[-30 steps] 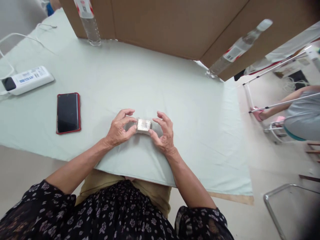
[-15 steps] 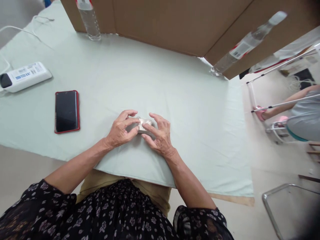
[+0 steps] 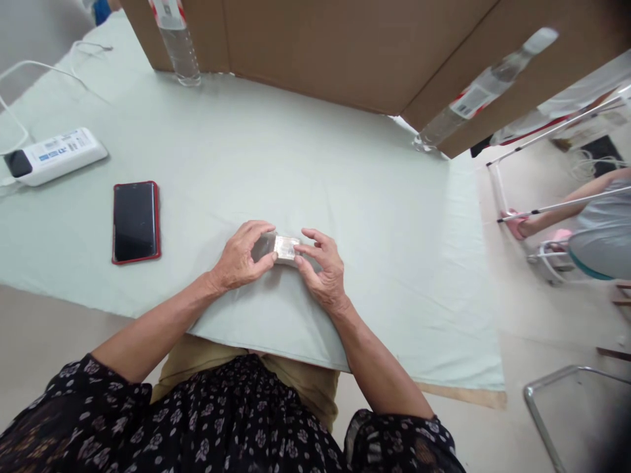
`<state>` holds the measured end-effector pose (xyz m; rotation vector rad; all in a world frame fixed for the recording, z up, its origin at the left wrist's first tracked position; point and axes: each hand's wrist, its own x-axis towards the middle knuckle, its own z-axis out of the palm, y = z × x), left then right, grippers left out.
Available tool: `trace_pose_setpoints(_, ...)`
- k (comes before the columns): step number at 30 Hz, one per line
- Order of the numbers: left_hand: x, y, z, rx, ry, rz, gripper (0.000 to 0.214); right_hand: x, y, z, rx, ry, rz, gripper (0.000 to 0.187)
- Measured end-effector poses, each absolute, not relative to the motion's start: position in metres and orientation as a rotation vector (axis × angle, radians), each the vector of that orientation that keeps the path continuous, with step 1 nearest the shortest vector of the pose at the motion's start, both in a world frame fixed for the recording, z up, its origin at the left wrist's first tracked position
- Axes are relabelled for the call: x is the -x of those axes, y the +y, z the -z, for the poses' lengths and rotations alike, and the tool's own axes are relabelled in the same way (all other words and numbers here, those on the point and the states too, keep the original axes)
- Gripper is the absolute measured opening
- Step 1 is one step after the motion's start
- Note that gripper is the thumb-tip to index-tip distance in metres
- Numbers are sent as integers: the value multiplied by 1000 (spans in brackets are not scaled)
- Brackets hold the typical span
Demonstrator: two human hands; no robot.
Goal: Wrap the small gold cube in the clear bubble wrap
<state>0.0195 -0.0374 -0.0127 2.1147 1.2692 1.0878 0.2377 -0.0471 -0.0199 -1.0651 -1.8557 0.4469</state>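
Observation:
A small clear plastic box (image 3: 282, 247) with a pale label sits between both hands, near the front edge of a table covered in light green cloth (image 3: 305, 157). My left hand (image 3: 240, 257) grips its left end, fingers curled over the top and thumb at the near side. My right hand (image 3: 321, 268) pinches its right end with fingertips and thumb. What is inside the box cannot be made out.
A black phone in a red case (image 3: 135, 222) lies to the left, with a white power bank (image 3: 55, 156) and cables beyond it. Two water bottles (image 3: 177, 41) (image 3: 480, 89) stand against a cardboard wall (image 3: 315, 46) at the back. Another person sits at the far right.
Both hands have closed in on the small box. The right hand's fingers went from spread beside it to pinching its right end, and the box has turned slightly.

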Motion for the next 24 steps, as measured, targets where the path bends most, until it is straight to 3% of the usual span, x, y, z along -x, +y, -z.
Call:
trace_pose_setpoints(15,-24,-41,14,-2085,1165,-1044,55,-240,-40,-3,1138,-2268,-54,15)
trace_pose_setpoints(24,-27,-41,17,-2017,1107,-1074,61,-228,-29,-6,1130,-2235,-94,19)
